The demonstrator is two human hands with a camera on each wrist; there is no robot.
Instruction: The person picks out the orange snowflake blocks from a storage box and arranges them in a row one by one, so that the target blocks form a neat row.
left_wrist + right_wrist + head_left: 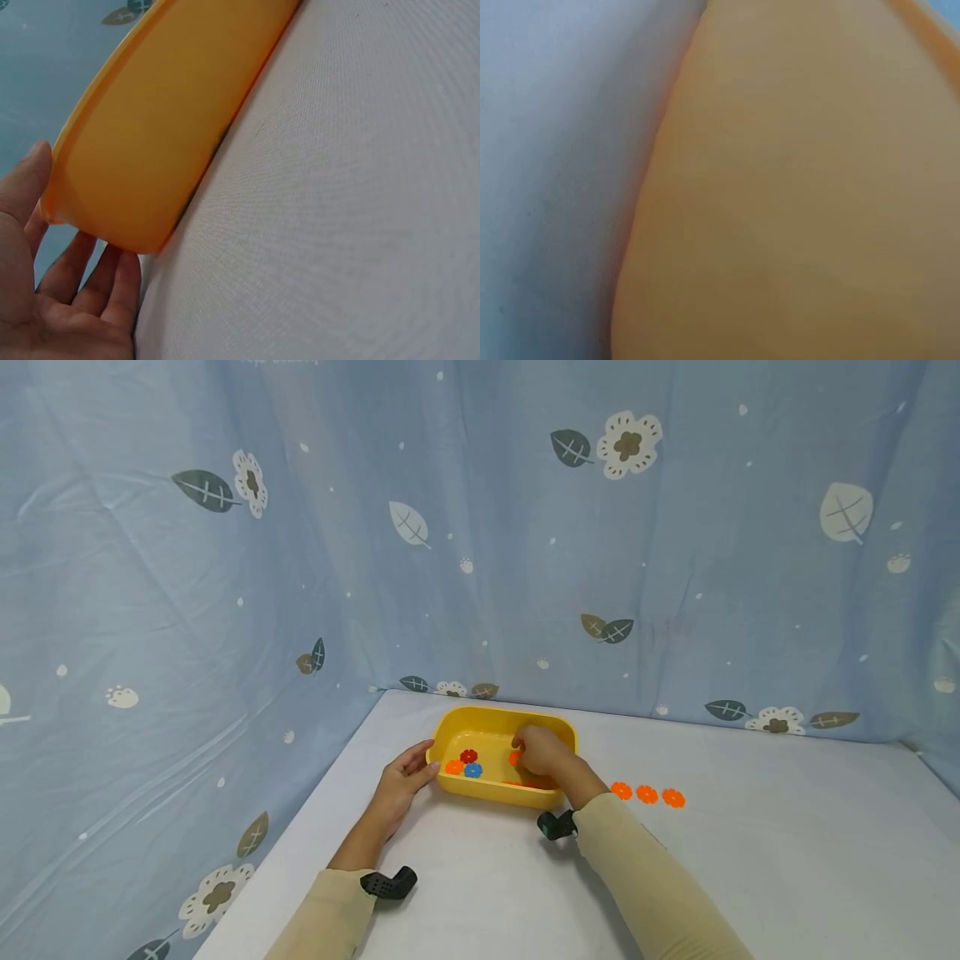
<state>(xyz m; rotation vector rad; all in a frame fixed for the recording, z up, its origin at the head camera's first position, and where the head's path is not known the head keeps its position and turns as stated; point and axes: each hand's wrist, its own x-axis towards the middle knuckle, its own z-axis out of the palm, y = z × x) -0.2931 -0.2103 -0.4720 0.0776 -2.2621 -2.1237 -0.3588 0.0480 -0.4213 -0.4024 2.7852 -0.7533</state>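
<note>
Head view: white lettering at top edge of blue curtain [510, 510], cut off by the frame, illeg. Curtain print: leaves, flowers, paws.

Container: yellow tub [480, 787], upright on white table [787, 860], towards its far L part. Long axis runs approx. L to R, R end slightly nearer the wearer. Contents, L end: red disc [468, 756], blue disc [473, 770] and orange disc [453, 767], flower-edged, grouped close tog. More orange pcs. by near wall, partly hidden. Outside, R of tub: row of three orange discs [647, 794], lying flat, apart from one another, row running approx. L to R.

L hand [401, 787] grips tub's L end, thumb at near corner, fingers round end wall. R hand [543, 752] is inside tub, R part, fingers bent down; one orange pc. [514, 759] right by the fingertips. Whether pinched: cannot tell. Beige sleeves [637, 877] on both arms; dark wrist device [390, 884] at L cuff, a second at R.

L wrist view: tub's outer wall slants up to R; thumb against rim, other fingers bent at end wall nr. base. Base on table cloth.

R wrist view: tub's outer wall fills most of frame, blurred; table at L, rim at top R.
</note>
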